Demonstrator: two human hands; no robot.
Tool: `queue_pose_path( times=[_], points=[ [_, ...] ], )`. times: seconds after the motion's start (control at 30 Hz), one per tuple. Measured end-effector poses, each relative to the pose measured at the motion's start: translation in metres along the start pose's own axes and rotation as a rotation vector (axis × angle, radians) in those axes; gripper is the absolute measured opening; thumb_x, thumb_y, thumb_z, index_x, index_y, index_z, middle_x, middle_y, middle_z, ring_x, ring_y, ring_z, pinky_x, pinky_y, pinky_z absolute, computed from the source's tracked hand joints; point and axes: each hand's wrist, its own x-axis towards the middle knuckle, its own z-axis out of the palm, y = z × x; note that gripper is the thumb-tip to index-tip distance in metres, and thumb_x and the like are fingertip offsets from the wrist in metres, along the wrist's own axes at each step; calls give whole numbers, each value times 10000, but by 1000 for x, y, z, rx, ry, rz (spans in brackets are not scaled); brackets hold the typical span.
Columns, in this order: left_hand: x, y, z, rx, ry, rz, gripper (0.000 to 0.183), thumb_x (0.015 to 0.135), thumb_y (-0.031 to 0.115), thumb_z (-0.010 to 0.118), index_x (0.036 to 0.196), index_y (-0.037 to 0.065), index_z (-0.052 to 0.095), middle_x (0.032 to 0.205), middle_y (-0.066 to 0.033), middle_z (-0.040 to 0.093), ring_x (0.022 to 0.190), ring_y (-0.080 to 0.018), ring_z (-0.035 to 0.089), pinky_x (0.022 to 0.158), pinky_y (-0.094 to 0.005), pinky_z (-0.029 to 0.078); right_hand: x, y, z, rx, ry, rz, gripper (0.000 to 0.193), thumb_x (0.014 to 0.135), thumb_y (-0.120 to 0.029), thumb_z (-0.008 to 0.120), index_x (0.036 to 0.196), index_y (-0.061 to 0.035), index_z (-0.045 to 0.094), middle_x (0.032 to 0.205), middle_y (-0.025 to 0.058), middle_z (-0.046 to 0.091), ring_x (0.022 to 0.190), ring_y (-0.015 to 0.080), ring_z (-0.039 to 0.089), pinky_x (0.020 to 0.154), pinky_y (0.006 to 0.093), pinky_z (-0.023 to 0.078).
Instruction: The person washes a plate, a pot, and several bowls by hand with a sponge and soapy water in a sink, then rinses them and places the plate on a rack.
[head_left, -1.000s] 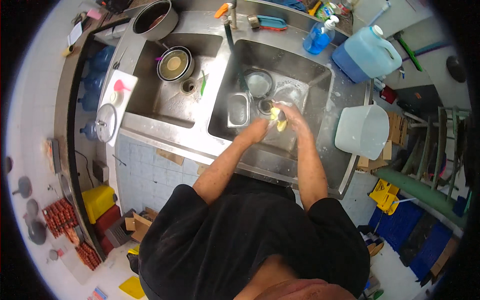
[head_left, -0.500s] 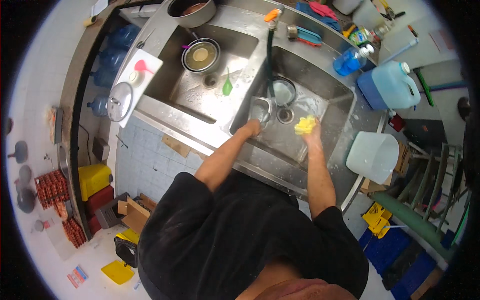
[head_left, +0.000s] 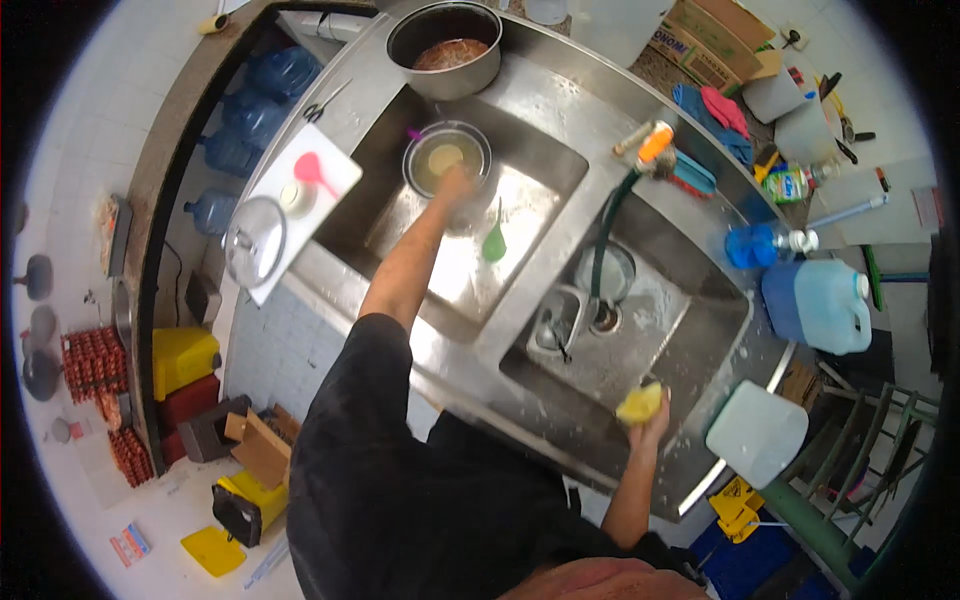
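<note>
My left hand (head_left: 457,188) reaches over the left basin to the near edge of a round metal pot (head_left: 410,177) with cloudy yellowish liquid inside. That hand is smeared by motion, so its fingers do not show clearly. A green spoon-like utensil (head_left: 494,245) lies to its right in the basin. Over the near right side of the right basin, my right hand (head_left: 652,425) is closed on a yellow sponge (head_left: 638,405). A square metal container (head_left: 548,325) and a round metal bowl (head_left: 612,272) sit in that basin, with a dark green hose (head_left: 606,228) hanging over them.
A large pot (head_left: 448,75) stands behind the left basin. On the left, a white board (head_left: 330,165) carries a pink utensil and a glass lid (head_left: 256,240). Along the right side are a blue bottle (head_left: 752,246), a blue jug (head_left: 812,305) and a whitish plastic container (head_left: 760,432).
My left hand has left the square container in the right basin and moved across to the pot in the left basin. My right hand, still with the sponge, has shifted nearer to me.
</note>
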Motion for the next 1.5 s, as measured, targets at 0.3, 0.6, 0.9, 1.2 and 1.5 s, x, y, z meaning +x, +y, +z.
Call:
queue_pose_path(
  times=[0.3,0.6,0.9,1.2,1.5],
  points=[
    [122,-133,116,48,286,-371,1115,609,467,798,1450,49,197,1404,-265,346,1331,-422,279,1072,-528,260,-26,33,21,-366,281,-272,274,941,-281,509,1066,-38,508,930,79,581,805,220,624,718,361,520],
    [78,-95,45,-2228,-229,-592,555,873,583,451,1162,118,538,1095,-117,583,939,-285,577,730,-397,531,-11,50,43,-406,135,-297,302,918,-285,570,1056,-21,523,926,80,589,759,194,612,677,337,506],
    [-73,76,1,-2195,-390,-486,477,836,401,523,1154,45,522,1093,-193,554,994,-342,546,790,-430,517,-45,0,156,-563,-196,-368,372,882,-103,527,1226,29,479,1078,118,589,955,182,599,814,312,492],
    [-206,270,77,-2050,-485,-530,456,914,419,371,1143,68,550,1078,-100,620,1013,-255,584,914,-406,455,-3,-25,247,-491,-18,-775,286,865,-269,628,975,-7,659,943,176,656,882,305,629,740,394,467],
    [-250,301,152,-1905,-598,-398,509,920,504,354,1218,117,497,1100,-64,608,1013,-244,581,929,-393,441,-32,-70,173,-1013,-175,-1465,216,798,-251,631,933,-92,690,947,121,666,919,360,603,838,468,452]
  ],
)
